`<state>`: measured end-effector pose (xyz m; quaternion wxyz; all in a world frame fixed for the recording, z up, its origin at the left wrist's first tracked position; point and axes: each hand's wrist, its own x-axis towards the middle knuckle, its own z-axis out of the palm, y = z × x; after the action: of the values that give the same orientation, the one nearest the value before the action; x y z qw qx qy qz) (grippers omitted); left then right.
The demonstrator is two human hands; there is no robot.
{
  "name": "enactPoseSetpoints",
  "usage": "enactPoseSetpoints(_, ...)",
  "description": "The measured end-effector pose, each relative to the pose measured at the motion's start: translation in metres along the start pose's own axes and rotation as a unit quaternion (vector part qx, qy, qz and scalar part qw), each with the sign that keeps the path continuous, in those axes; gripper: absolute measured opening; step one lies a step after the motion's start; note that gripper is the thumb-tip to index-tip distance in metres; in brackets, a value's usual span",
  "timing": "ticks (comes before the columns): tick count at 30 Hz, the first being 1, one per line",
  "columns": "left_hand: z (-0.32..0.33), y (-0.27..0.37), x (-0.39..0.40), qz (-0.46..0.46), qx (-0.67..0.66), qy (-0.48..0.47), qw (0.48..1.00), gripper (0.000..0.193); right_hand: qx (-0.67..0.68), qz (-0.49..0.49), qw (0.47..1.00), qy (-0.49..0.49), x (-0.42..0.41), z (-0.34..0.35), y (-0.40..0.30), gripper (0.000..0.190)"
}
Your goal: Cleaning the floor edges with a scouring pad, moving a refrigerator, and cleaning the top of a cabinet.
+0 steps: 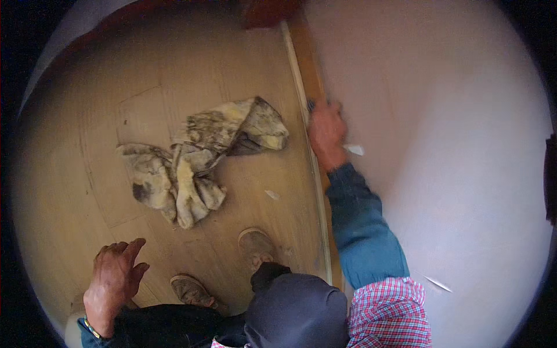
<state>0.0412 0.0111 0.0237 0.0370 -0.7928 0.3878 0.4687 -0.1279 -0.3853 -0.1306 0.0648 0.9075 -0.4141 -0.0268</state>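
My right hand [327, 135] is stretched forward, back of the hand upward, against the brown baseboard [308, 56] at the foot of a pale wall. Its fingers are curled and slightly blurred. A small dark thing [311, 105] shows by the fingertips; whether the hand grips it, I cannot tell. My left hand [114, 269] hovers at the lower left with nothing in it, fingers bent and thumb apart. Between my hands, ahead of my feet, a crumpled cream rag [191, 174] with dark stains lies on the wood-look floor [56, 182].
The pale wall [457, 108] rises along my right side. White marks or peeled bits [354, 150] show on it near my right wrist. A small whitish scrap [273, 194] is on the floor. My shoes [256, 245] stand close behind the rag. Something dark red [270, 13] is at the top edge.
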Motion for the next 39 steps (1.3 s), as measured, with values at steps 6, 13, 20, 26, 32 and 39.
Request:
enactPoseSetpoints(6, 0.003, -0.001, 0.002, 0.034, 0.019, 0.052, 0.998, 0.044, 0.002, -0.067, 0.996, 0.05, 0.105, 0.0, -0.032, 0.021)
enactPoseSetpoints(13, -0.006, -0.005, -0.026, 0.042, -0.005, 0.095, 0.995, 0.044, -0.011, -0.086, 0.996, 0.024, 0.008, 0.0, 0.013, 0.022)
enactPoseSetpoints(20, 0.009, -0.018, -0.006, 0.058, 0.002, 0.073, 0.996, 0.042, -0.043, -0.056, 0.997, 0.034, -0.025, 0.004, 0.016, 0.015)
enactPoseSetpoints(26, 0.006, -0.013, 0.01, 0.052, -0.003, 0.03, 0.998, 0.043, -0.008, -0.089, 0.995, 0.052, 0.116, 0.001, -0.03, 0.018)
enactPoseSetpoints(32, -0.002, -0.013, 0.0, 0.06, -0.005, 0.072, 0.996, 0.041, -0.014, -0.101, 0.991, 0.084, 0.115, -0.003, -0.033, 0.02)
enactPoseSetpoints(39, 0.0, -0.025, -0.003, 0.045, -0.007, 0.047, 0.998, 0.041, -0.026, -0.024, 0.999, -0.02, -0.011, -0.009, 0.008, 0.02)
